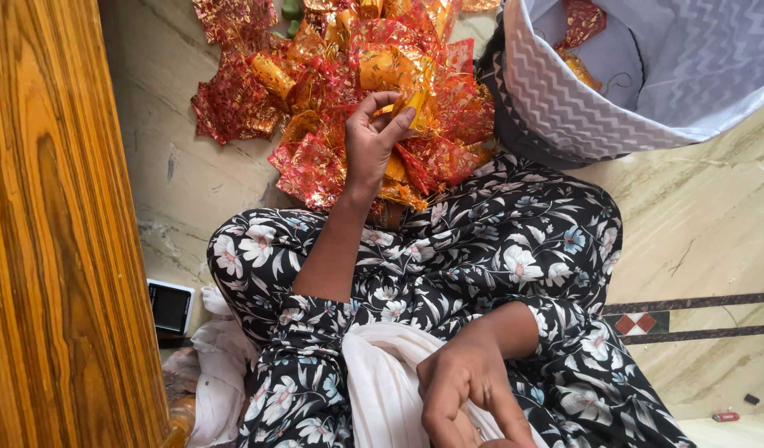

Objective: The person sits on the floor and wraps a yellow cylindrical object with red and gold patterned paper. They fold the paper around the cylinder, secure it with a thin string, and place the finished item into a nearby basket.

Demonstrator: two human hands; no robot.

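Note:
My left hand reaches forward into a heap of shiny red and gold pouches on the floor. Its fingers pinch a gold pouch at the top of the heap. My right hand hangs low over my lap, against a white cloth, with the fingers pointing down. The fingertips are cut off by the frame's lower edge, so what they hold is hidden. My legs, in a black floral dress, are folded between the two hands.
A grey and white zigzag fabric basket stands at the upper right with two red and gold pouches inside. A varnished wooden panel fills the left side. A small black device in a white case lies beside it. The floor is pale marble.

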